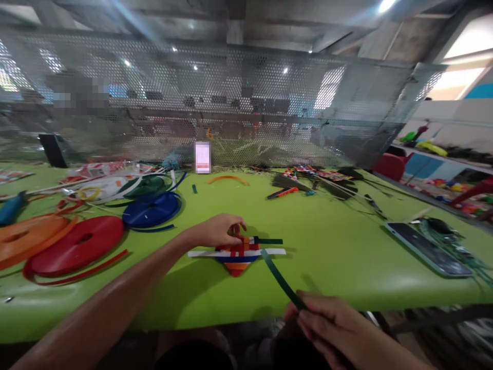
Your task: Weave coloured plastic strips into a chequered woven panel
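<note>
A small woven piece (238, 255) of red, orange, blue and white strips lies on the green table (331, 246). My left hand (219, 231) rests on its upper left part, fingers curled and pinching the weave. A dark green strip (279, 277) runs from the weave down toward me. My right hand (327, 326) is near the table's front edge, fingers closed on the end of that green strip.
Rolls of strip lie at the left: red (77, 246), orange (26, 236), blue (152, 209). A phone (427, 249) lies at the right. Loose strips and scissors (283, 192) clutter the back. A perforated metal screen (231, 103) stands behind the table.
</note>
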`<action>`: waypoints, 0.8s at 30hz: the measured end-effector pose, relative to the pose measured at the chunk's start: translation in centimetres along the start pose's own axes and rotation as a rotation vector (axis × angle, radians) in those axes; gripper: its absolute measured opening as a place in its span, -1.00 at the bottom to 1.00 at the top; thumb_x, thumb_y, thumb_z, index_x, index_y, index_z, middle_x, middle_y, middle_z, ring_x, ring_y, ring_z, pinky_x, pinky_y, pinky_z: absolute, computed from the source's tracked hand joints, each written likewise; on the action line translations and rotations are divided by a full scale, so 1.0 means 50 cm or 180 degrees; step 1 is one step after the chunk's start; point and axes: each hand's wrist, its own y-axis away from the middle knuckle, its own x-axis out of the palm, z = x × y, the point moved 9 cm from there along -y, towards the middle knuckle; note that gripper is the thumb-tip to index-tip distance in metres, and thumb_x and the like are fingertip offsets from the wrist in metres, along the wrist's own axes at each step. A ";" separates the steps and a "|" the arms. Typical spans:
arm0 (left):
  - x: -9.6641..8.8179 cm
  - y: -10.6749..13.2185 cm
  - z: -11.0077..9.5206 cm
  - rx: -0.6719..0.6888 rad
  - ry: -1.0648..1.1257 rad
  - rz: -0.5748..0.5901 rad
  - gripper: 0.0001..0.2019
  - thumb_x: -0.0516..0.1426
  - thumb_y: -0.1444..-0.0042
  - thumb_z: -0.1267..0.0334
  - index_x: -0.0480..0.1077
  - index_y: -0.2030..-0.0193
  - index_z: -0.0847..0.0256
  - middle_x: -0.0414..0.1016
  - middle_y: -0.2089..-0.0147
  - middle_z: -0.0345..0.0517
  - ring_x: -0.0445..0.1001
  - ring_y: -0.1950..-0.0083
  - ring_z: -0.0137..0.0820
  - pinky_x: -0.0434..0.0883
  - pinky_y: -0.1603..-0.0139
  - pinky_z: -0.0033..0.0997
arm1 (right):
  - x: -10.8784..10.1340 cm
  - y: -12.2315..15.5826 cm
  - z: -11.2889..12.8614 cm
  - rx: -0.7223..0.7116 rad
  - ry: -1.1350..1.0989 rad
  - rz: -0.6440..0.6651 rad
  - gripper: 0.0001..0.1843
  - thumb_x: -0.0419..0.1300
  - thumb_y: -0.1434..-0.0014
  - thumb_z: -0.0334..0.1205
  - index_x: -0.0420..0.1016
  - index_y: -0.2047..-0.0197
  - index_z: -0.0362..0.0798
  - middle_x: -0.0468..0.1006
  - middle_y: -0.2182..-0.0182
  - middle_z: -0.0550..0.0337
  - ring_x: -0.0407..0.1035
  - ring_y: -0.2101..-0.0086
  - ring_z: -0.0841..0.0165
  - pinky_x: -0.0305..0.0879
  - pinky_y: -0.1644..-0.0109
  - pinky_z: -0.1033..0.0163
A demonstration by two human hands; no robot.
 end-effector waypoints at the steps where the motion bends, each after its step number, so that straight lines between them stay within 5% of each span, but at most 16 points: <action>1: 0.002 0.000 0.001 -0.0006 0.0063 0.0033 -0.65 0.23 -0.05 0.25 0.49 -0.01 0.25 0.60 0.19 0.00 0.54 0.23 -0.27 0.41 0.23 -0.35 | 0.007 -0.002 -0.007 0.0014 -0.0025 -0.0045 -0.45 0.15 -0.12 0.41 0.52 0.23 0.08 0.26 0.51 0.29 0.05 0.62 0.51 -0.04 0.58 0.34; 7: 0.013 -0.001 -0.004 0.0036 0.0405 0.0095 -0.70 0.24 -0.04 0.24 0.53 0.08 0.29 0.59 0.27 -0.06 0.53 0.29 -0.34 0.40 0.27 -0.42 | 0.053 -0.020 -0.032 -0.0325 -0.0480 0.0152 -0.33 0.23 -0.11 0.26 0.43 -0.20 0.12 0.39 0.43 0.25 0.12 0.60 0.53 0.03 0.51 0.35; 14: -0.003 -0.004 -0.002 -0.0003 0.0659 -0.0051 -0.78 0.26 0.02 0.34 0.58 0.19 0.28 0.61 0.29 -0.08 0.51 0.28 -0.36 0.37 0.26 -0.44 | 0.097 -0.057 -0.082 -0.0253 -0.0622 -0.0649 -0.30 0.14 -0.12 0.42 0.56 0.14 -0.10 0.26 0.63 0.34 0.10 0.61 0.53 0.01 0.51 0.39; 17: -0.016 -0.003 0.000 -0.0091 0.0826 -0.0158 -0.80 0.28 0.03 0.34 0.59 0.22 0.27 0.62 0.31 -0.07 0.52 0.29 -0.36 0.37 0.25 -0.43 | 0.130 -0.080 -0.081 -0.0272 -0.0682 -0.0663 -0.28 0.13 -0.08 0.48 0.49 0.25 -0.11 0.27 0.66 0.35 0.11 0.66 0.54 0.02 0.57 0.40; 20: -0.031 0.001 -0.002 -0.0189 0.1108 -0.0285 -0.80 0.30 0.02 0.30 0.58 0.21 0.28 0.62 0.34 -0.08 0.52 0.33 -0.38 0.39 0.28 -0.44 | 0.139 -0.089 -0.061 -0.0509 -0.0878 -0.0677 -0.34 0.15 -0.14 0.41 0.45 0.23 -0.11 0.48 0.47 0.18 0.23 0.65 0.55 0.12 0.58 0.41; 24: -0.063 0.010 -0.002 -0.0310 0.1565 -0.0640 -0.77 0.31 0.01 0.26 0.55 0.19 0.27 0.63 0.32 -0.07 0.52 0.35 -0.41 0.39 0.33 -0.47 | 0.129 -0.082 -0.026 -0.0685 -0.0963 -0.0559 -0.30 0.16 -0.18 0.30 0.36 -0.19 -0.03 0.53 0.12 0.00 0.34 0.64 0.53 0.27 0.60 0.37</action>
